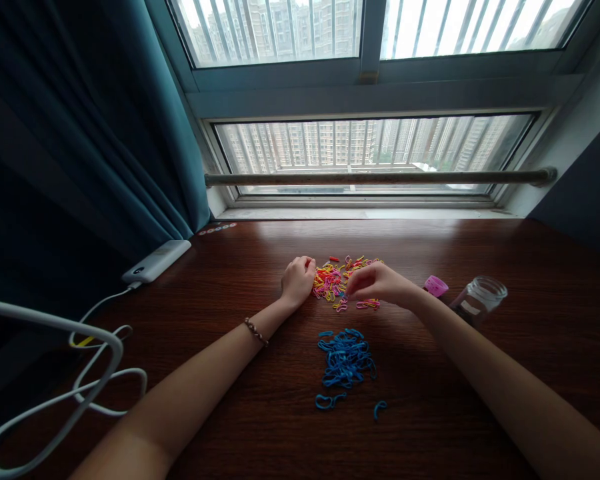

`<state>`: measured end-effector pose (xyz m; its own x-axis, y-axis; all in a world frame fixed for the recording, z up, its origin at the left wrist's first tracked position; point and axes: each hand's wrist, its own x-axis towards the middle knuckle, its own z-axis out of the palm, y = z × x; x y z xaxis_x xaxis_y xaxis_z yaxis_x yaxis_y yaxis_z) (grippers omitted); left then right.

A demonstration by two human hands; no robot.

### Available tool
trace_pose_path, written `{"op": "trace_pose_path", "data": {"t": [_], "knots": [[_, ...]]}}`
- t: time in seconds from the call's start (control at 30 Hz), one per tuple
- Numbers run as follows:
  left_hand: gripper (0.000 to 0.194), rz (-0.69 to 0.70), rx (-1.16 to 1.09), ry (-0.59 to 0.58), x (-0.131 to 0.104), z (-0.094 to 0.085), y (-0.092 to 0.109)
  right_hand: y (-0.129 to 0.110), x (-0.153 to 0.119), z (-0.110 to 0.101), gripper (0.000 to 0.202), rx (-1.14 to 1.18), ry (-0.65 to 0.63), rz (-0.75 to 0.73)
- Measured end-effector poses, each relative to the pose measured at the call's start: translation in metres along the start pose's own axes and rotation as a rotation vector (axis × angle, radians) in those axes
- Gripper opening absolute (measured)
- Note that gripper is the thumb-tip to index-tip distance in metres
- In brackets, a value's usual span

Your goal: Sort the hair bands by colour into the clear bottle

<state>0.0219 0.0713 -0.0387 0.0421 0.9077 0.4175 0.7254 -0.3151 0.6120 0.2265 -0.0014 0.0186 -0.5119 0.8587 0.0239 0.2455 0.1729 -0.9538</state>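
A mixed pile of pink, yellow, orange and red bands (329,281) lies on the dark wooden table (260,413). My left hand (299,280) rests on the table at the pile's left edge, fingers curled; whether it holds anything is hidden. Over the right side of the pile, my right hand (373,283) reaches down with its fingertips pinched together, close to a bit of blue; what is between them is too small to make out. Nearer to me is a separate heap of blue bands (347,359), with a few loose blue ones around it.
An open clear jar (480,297) and a pink lid (436,287) are beyond my right forearm. A white power strip (157,260) with a white cable (55,313) lies left, beside the blue curtain (145,133). A metal rail (380,178) crosses the window behind.
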Motion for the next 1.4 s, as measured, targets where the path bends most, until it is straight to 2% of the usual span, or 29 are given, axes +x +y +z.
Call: {"op": "trace_pose_path", "data": {"t": [0.07, 0.1, 0.13, 0.17, 0.2, 0.3, 0.33, 0.37, 0.4, 0.47, 0.53, 0.63, 0.73, 0.93, 1.03, 1.1, 1.17, 1.3, 1.4], "knots": [[0.026, 0.016, -0.013, -0.022, -0.003, -0.001, 0.004, -0.005, -0.003, 0.007, 0.021, 0.001, -0.276, 0.038], [0.027, 0.025, -0.072, -0.046, -0.004, -0.001, 0.006, -0.006, -0.004, 0.01, 0.022, -0.01, -0.348, 0.073], [0.027, 0.032, -0.165, -0.079, -0.005, -0.001, 0.008, -0.005, -0.004, 0.012, 0.022, -0.025, -0.358, 0.104], [0.028, 0.035, -0.288, -0.122, -0.007, -0.002, 0.011, -0.004, -0.004, 0.014, 0.021, -0.047, -0.304, 0.115], [0.029, 0.034, -0.428, -0.174, -0.008, -0.002, 0.014, -0.002, -0.002, 0.014, 0.02, -0.084, -0.192, 0.095], [0.031, 0.025, -0.817, -0.293, -0.011, -0.005, 0.023, 0.008, 0.003, 0.013, 0.017, -0.295, 0.31, -0.091], [0.031, 0.032, -0.902, -0.292, -0.012, -0.006, 0.025, 0.012, 0.005, 0.012, 0.017, -0.387, 0.435, -0.161], [0.03, 0.04, -0.958, -0.265, -0.012, -0.006, 0.027, 0.015, 0.006, 0.012, 0.019, -0.483, 0.506, -0.223], [0.029, 0.046, -0.983, -0.218, -0.012, -0.007, 0.027, 0.018, 0.008, 0.013, 0.021, -0.578, 0.521, -0.274], [0.026, 0.049, -0.953, -0.096, -0.01, -0.005, 0.026, 0.024, 0.011, 0.018, 0.027, -0.753, 0.436, -0.326], [0.022, 0.056, -0.851, 0.022, -0.007, -0.002, 0.021, 0.03, 0.014, 0.023, 0.032, -0.897, 0.337, -0.306], [0.025, 0.079, -0.648, 0.105, -0.004, 0.002, 0.014, 0.038, 0.018, 0.024, 0.025, -0.927, 0.273, -0.252], [0.035, 0.129, -0.472, -0.008, -0.003, 0.0, 0.01, 0.044, 0.018, 0.014, 0.017, -0.766, 0.36, -0.243], [0.053, 0.306, -0.25, -0.333, -0.001, -0.007, 0.009, 0.041, 0.01, -0.01, 0.014, -0.41, 0.794, -0.214], [0.066, 0.383, -0.245, -0.455, -0.002, -0.006, 0.009, 0.034, 0.009, -0.013, 0.017, -0.234, 0.869, -0.195], [0.068, 0.393, -0.255, -0.469, -0.003, -0.006, 0.01, 0.029, 0.009, -0.013, 0.017, -0.152, 0.861, -0.215], [0.062, 0.374, -0.258, -0.452, -0.003, -0.006, 0.011, 0.024, 0.009, -0.012, 0.017, -0.089, 0.805, -0.251], [0.03, 0.327, -0.262, -0.379, -0.002, -0.006, 0.01, 0.017, 0.008, -0.011, 0.019, -0.016, 0.663, -0.308], [0.013, 0.253, -0.312, -0.266, 0.001, -0.004, 0.005, 0.02, 0.008, -0.013, 0.024, -0.098, 0.672, -0.256]]}}
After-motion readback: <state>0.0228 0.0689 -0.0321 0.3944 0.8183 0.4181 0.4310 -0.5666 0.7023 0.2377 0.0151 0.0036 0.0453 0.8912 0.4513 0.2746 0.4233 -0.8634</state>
